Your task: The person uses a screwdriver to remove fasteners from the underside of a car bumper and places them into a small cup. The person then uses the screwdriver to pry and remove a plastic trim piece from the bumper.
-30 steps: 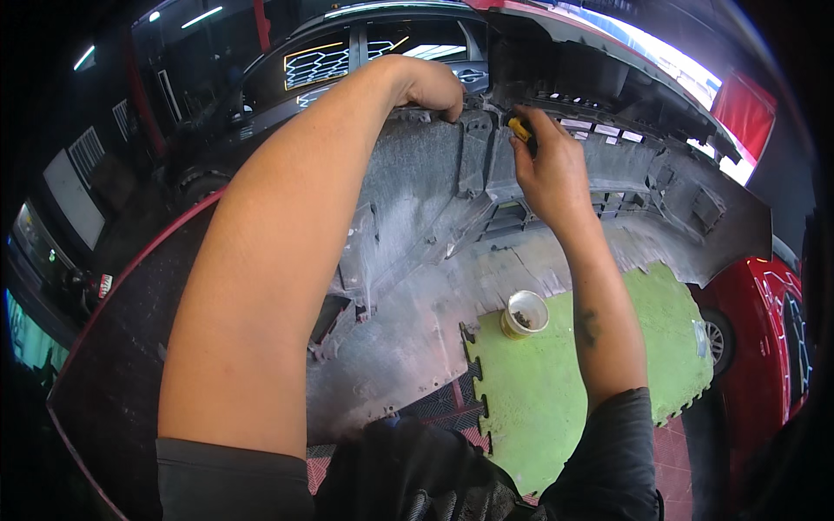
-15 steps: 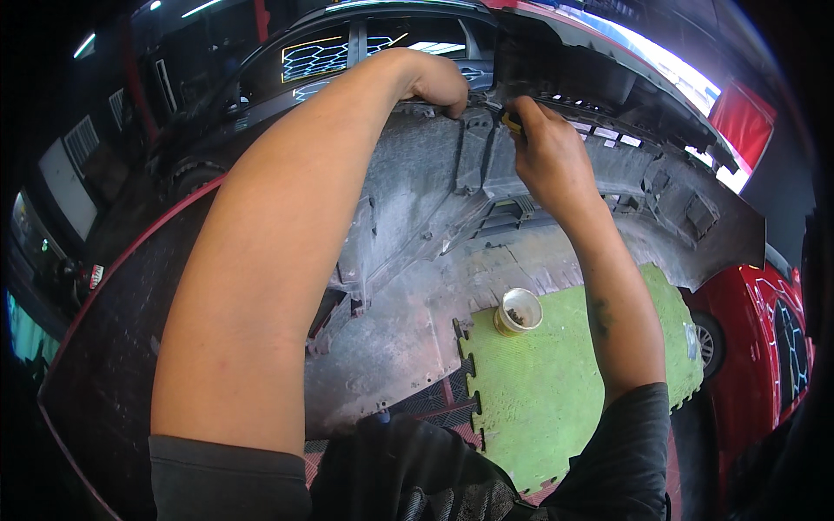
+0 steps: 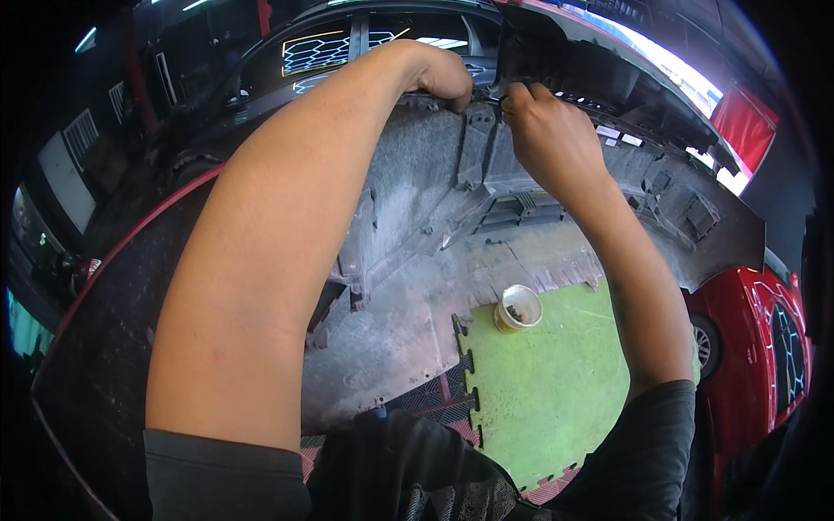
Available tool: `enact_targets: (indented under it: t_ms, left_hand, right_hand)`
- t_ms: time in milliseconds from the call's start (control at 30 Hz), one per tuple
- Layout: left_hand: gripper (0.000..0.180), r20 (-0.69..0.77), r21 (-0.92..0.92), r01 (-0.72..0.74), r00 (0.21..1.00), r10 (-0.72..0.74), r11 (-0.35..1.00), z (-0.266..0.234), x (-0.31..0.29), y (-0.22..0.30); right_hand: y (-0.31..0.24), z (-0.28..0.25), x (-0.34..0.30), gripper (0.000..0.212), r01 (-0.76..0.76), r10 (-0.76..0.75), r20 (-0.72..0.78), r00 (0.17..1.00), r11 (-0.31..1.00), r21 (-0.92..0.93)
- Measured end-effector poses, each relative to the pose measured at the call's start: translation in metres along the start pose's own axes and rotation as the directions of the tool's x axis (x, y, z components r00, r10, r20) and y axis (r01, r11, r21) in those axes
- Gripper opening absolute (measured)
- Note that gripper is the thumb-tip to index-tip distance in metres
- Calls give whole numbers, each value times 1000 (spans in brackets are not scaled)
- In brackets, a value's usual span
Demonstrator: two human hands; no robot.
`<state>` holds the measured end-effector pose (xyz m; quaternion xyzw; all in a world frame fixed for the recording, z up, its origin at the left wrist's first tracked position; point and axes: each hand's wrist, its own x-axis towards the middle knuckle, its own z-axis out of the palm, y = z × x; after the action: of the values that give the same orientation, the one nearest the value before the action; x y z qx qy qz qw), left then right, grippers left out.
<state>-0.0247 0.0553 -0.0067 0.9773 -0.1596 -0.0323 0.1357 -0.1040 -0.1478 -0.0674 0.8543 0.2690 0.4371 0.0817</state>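
Observation:
A large dark car bumper (image 3: 408, 174), scuffed grey on its inner side, spans the space before me. At its upper edge my left hand (image 3: 445, 76) is bent downward with fingers curled in; whatever they hold is hidden. Just right of it, my right hand (image 3: 556, 135) is closed around a tool with a yellow-and-black handle (image 3: 506, 105). Only a bit of yellow shows at the fingertips, and the tool's working end is out of sight. Both hands are close together by a raised rib (image 3: 474, 143) of the bumper.
Below the bumper, a white tub (image 3: 519, 308) with small dark pieces inside stands on a green foam mat (image 3: 547, 382). A dark car (image 3: 321, 61) is behind the bumper. To the right is a red car (image 3: 751, 339), with a red cloth (image 3: 747, 126) hanging above it.
My right hand has turned over, its back now facing up, and its elbow has swung outward to the right. The yellow handle is now mostly covered. My left hand stays almost in place.

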Motion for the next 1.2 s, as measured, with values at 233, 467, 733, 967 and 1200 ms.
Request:
enact_targets:
  t_ms: [233,467,733,967,1200]
  left_hand:
    - [83,16,-37,15,1000,-15,999,-4,-7,2]
    - [51,-33,-88,-38,999,35,995,1,-4,-6]
    - [71,1,-55,31,1000,-31,998,-2,-8,1]
    - [77,22,-48,-6,1000,7,999,-2,-8,4]
    - [75,15,-103,0,1000,1,995,-3,-9,15]
  right_hand:
    - [-2,5,-5,19,151,-151,16,988,970,-190]
    - [-20,-2,10,30,-208,206,271,940,978,-19]
    - [-19,-19,5,45,-122,111,285,952,992,21]
    - [-7,17,3,39,-74,77,93,993,997,-34]
    - [28,43,-10,42,-251,269,25,963,857,450]
